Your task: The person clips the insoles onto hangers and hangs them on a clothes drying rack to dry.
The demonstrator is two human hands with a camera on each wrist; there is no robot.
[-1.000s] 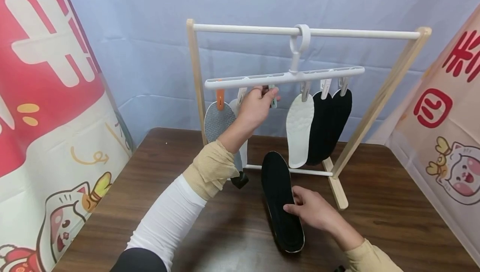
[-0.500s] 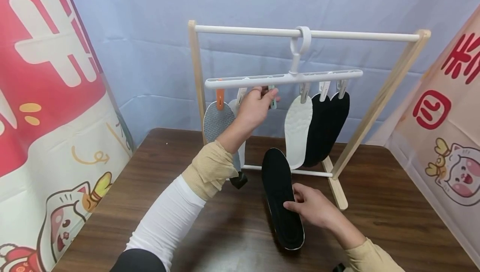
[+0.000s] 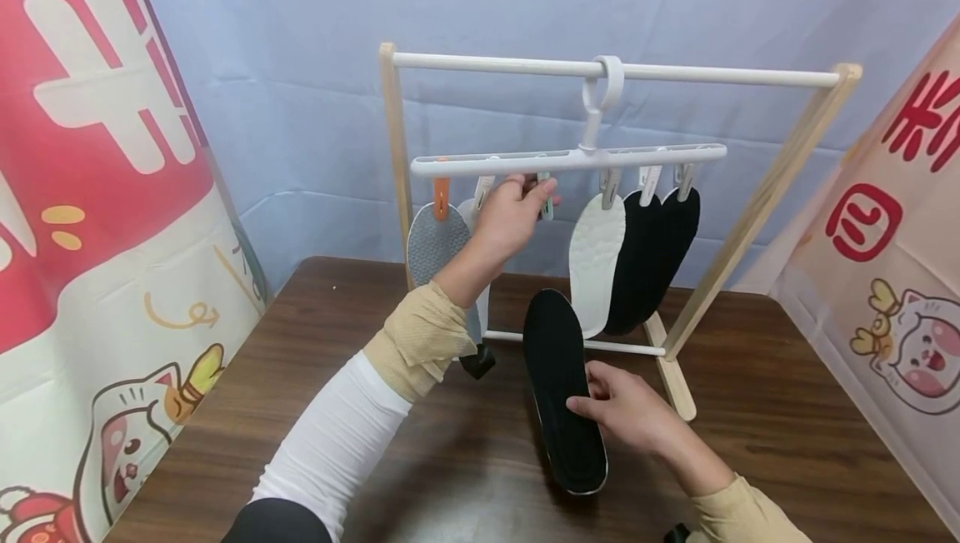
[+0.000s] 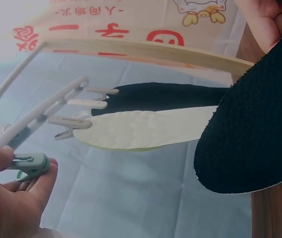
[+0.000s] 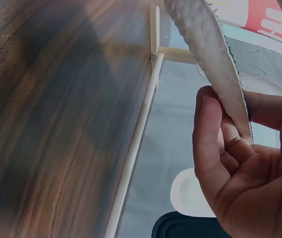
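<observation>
My left hand (image 3: pixel 513 214) pinches a pale green clothespin (image 4: pixel 30 163) that hangs under the white hanger bar (image 3: pixel 517 162). In my right hand (image 3: pixel 630 410) is a black insole (image 3: pixel 562 385), held by its right edge with the thumb on the dark face; its pale underside shows in the right wrist view. The insole is tilted, toe end up, below the clothespin and apart from it. Right of the left hand, a white insole (image 3: pixel 597 268) and two black insoles (image 3: pixel 651 264) hang from clips. A grey insole (image 3: pixel 435 239) hangs from an orange clothespin (image 3: pixel 441 197), partly behind my left forearm.
The hanger hooks over the white top rail (image 3: pixel 510 65) of a wooden rack (image 3: pixel 757 218) standing on a brown table (image 3: pixel 787 426). A second pale insole behind my left wrist is mostly hidden. Printed cloths flank the table on both sides.
My right hand has raised the black insole slightly. My left hand keeps its pinch on the green clothespin, and the hanging insoles have swayed a little to the left.
</observation>
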